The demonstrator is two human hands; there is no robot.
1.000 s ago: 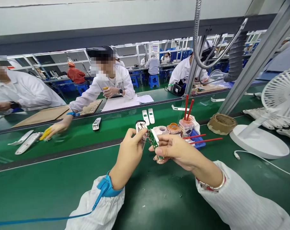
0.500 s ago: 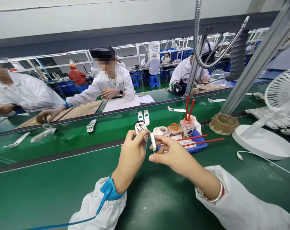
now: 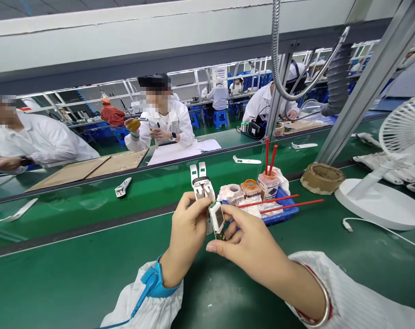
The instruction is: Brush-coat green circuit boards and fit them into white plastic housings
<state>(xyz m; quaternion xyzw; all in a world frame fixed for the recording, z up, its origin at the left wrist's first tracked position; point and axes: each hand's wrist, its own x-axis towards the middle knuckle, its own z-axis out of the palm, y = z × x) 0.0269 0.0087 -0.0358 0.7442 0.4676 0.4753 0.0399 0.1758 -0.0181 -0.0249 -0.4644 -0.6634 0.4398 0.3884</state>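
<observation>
Pinching the white housing [image 3: 203,188] between thumb and fingers, my left hand [image 3: 184,230] sits just beside my right hand [image 3: 250,233], whose curled fingers hold the edge of the small circuit board [image 3: 217,219] with its white-framed screen; whether that thumb touches it, I cannot tell. Both pieces look light and stiff, the housing smooth and perhaps slippery; the board seems fragile, best held by its edges, with fingertips off the screen. Just beyond my right hand, the blue tray [image 3: 279,218] carries a bottle [image 3: 268,187] whose label is too small to read, and I can make out no brand on either piece
</observation>
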